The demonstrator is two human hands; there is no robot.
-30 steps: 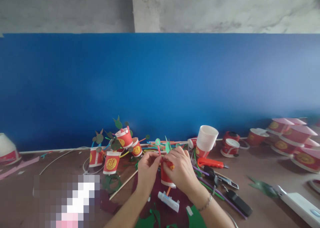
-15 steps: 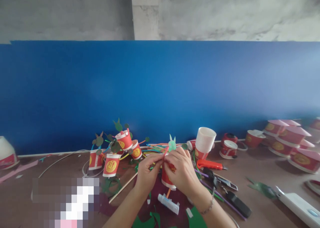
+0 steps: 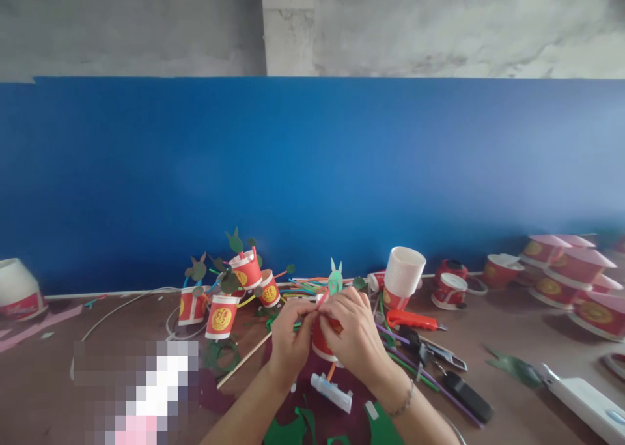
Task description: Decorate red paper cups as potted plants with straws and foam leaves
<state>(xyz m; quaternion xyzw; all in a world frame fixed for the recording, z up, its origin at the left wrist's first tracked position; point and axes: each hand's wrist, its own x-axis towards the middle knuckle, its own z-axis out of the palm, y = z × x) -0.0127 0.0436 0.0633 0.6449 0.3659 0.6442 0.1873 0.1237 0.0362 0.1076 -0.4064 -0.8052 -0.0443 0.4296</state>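
Note:
In the middle of the head view stands a red paper cup [image 3: 321, 342], largely hidden behind my fingers. A light green paper cutout with two pointed ears [image 3: 334, 279] sticks up above it. My left hand [image 3: 289, 341] pinches a thin pinkish-red straw [image 3: 323, 298] at the cup's near side. Closed around the same spot, my right hand [image 3: 359, 337] has its fingertips against the straw and its palm close to the cup. Just below lies a white tube [image 3: 332, 393], next to an orange straw [image 3: 331, 371].
Decorated red cups [image 3: 221, 317] with straws stand at the left. Behind my right hand rises a stack of white cups [image 3: 405, 272]. An orange cutter [image 3: 413, 320], keys and a black fob [image 3: 467, 398] lie right. Green paper scraps [image 3: 288, 430] lie in front.
The view has shifted slightly, so most things sit a little farther right. Both hands stay at the straw and cup; the fingertips have barely moved.

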